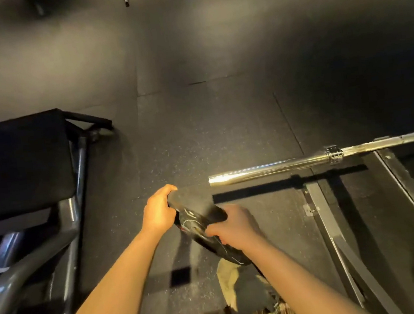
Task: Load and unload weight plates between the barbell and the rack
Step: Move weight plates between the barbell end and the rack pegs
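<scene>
A: Where's the plate [199,223] right now?

B: Held in the air in front of the person, low over the floor [197,122], tilted with its far edge up. It sits just short of the bare end of the bar [268,170], a little below and to the left of it. Not on the sleeve yet.

A: And the hands?

B: Left hand [158,211] has its fingers curled over the far-left rim, gripping it. Right hand [234,226] is wrapped round the near-right rim, with the fingers [214,232] curled onto the plate's face. Both hold firm; neither is spread flat.

A: So the step looks like loading?

B: That's my reading: the sleeve is empty up to the collar [334,154], and the plate is close to its tip. It could equally be a plate just pulled off; one picture won't settle that.

A: If it's going on, what makes it go well?

B: Square the plate first. It's tilted now, so the hole would bind. Turn it upright, face across the bar, raise it until the hole is level with the sleeve end, then slide it on straight, without rocking.

A: Anything to watch?

B: Keep the fingers on the rim, away from the hole and the inner face, so nothing gets nipped against the collar. The bench [22,162] stands well off to the left, so there's room. The plate's hole is hard to make out through the blur, so lining up by feel may be needed.
</scene>
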Tool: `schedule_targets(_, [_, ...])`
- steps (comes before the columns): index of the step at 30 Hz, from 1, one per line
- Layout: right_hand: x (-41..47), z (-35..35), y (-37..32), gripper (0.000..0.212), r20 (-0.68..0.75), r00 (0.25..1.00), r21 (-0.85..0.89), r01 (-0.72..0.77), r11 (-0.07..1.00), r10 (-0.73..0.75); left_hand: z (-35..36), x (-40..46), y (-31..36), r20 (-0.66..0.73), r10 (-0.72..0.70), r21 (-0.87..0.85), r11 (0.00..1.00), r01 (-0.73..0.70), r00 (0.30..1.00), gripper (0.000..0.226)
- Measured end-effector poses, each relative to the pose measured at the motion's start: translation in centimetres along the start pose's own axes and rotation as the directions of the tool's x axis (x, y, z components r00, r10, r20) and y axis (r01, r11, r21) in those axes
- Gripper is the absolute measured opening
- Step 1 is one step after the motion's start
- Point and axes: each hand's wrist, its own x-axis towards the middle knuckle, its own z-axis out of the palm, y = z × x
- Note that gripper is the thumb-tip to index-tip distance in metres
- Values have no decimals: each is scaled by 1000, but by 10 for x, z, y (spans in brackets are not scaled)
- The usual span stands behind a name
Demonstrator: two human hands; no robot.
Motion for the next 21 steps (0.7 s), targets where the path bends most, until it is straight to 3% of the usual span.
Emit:
schedule_targets(4, [64,-11,18,31,120,992,-27,-39,999,42,13,65,5,187,113,266,950,-161,976,30])
schedule_targets(8, [116,-27,26,38,188,977,-43,-90,995,97,18,124,24,439,127,572,724,-386,889,36])
schedule_targets(11, [145,-36,27,26,220,968,-71,-110,991,123,25,154,31,506,66,617,669,-415,860,43])
schedule_targets(16, [172,-35,30,38,324,919,63,-259,964,226,34,188,35,603,-6,647,587,-486,797,49])
schedule_targets(18, [176,-30,33,48,327,907,77,-304,950,264,39,198,34,643,3,639,550,-538,766,51])
schedule_targets(21, [182,-25,28,44,293,911,82,-325,942,288,46,216,33,686,38,590,555,-586,727,42])
